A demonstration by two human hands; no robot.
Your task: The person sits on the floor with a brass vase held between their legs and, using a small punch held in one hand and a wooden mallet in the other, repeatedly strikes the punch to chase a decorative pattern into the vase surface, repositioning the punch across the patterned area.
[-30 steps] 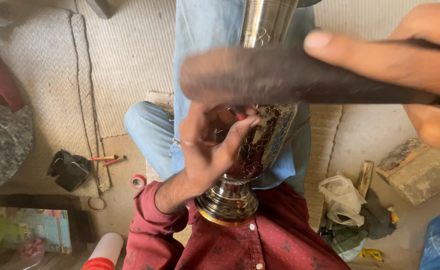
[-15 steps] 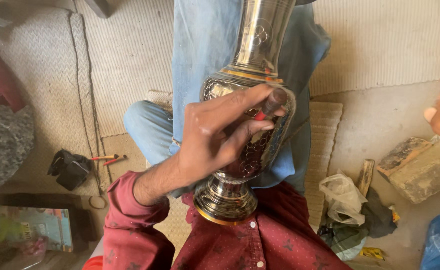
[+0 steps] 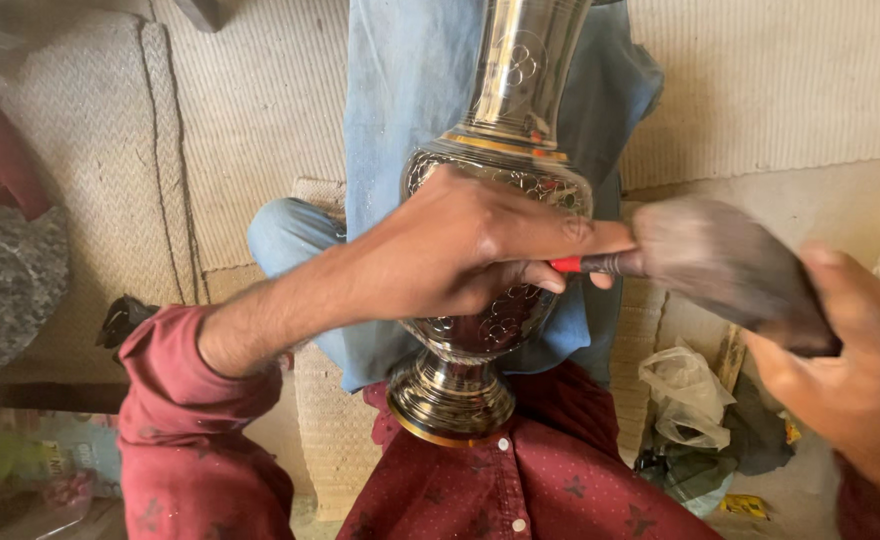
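The engraved metal vase [image 3: 505, 210] runs out of the picture at the far edge, so its mouth is not seen, and the left hand [image 3: 460, 255] lies across its belly and hides much of the engraving there. The dark block [image 3: 725, 265] held in the right hand [image 3: 855, 385] is smeared by motion, its shape and make are hard to tell, and that hand is cut off at the right edge. Of the thin tool [image 3: 585, 264] under the left hand's fingers only a red and dark stub shows, while the coloured things [image 3: 30, 470] at the near left are too blurred to name.
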